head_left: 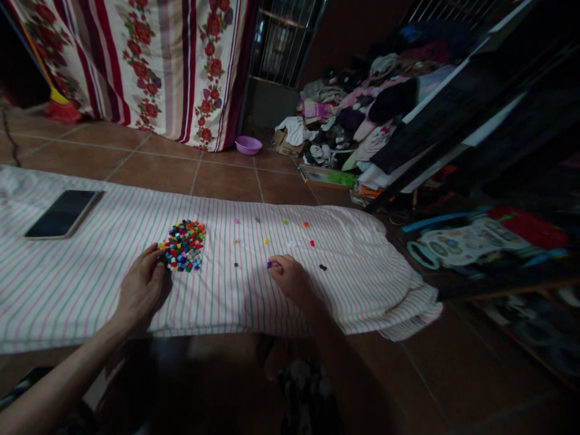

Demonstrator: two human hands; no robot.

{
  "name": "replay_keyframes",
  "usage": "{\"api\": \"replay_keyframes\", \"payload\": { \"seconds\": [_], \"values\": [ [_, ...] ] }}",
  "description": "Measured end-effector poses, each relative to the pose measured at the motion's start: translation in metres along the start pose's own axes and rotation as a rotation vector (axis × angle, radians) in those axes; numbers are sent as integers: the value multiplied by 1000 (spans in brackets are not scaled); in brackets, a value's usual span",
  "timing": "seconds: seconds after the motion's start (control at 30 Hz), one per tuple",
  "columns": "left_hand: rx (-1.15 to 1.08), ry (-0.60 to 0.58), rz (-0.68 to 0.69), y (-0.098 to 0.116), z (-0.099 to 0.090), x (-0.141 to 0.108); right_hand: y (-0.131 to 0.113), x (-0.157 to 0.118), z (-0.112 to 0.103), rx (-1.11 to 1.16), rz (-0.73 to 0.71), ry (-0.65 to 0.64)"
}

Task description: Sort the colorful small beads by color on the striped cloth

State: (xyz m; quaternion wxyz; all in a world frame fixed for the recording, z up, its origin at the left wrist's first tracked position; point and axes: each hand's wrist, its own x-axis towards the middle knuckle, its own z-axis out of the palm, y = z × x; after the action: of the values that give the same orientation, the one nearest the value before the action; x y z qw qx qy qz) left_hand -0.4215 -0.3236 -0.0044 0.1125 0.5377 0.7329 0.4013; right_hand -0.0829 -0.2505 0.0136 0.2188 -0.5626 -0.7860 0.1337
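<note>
A pile of small multicoloured pieces (185,244) lies on the striped cloth (212,302). My left hand (144,279) rests at the pile's left edge, its fingers close together; whether they grip a piece is hidden. To the right, my right hand (286,275) is closed, its fingertips pinching a tiny purple piece (270,264) at the cloth. Around it lie small separate groups: yellow (266,241), red (312,243), orange (306,224), green (285,222), black (322,267), beige (236,241), and a brown piece (236,264).
A dark phone (63,213) lies on the cloth at the left. Beyond the cloth, a purple basin (248,145) stands on the tiled floor by a floral curtain (167,66). Heaped clothes (353,115) are at the back right, and a red broom (62,110) is at the far left.
</note>
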Motion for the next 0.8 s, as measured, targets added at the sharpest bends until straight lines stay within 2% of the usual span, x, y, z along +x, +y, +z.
{"api": "replay_keyframes", "payload": {
  "seconds": [0.23,0.43,0.63,0.8],
  "values": [
    [1,5,-1,0,1,0,0,1,-3,0,21,37],
    [7,-3,-16,5,-1,0,-8,4,-3,-19,-15,143],
    [-2,-2,-15,8,-2,0,-32,9,5,-1,-68,179],
    [1,-28,-12,7,-3,-1,-61,14,20,29,-135,148]
  ]
}}
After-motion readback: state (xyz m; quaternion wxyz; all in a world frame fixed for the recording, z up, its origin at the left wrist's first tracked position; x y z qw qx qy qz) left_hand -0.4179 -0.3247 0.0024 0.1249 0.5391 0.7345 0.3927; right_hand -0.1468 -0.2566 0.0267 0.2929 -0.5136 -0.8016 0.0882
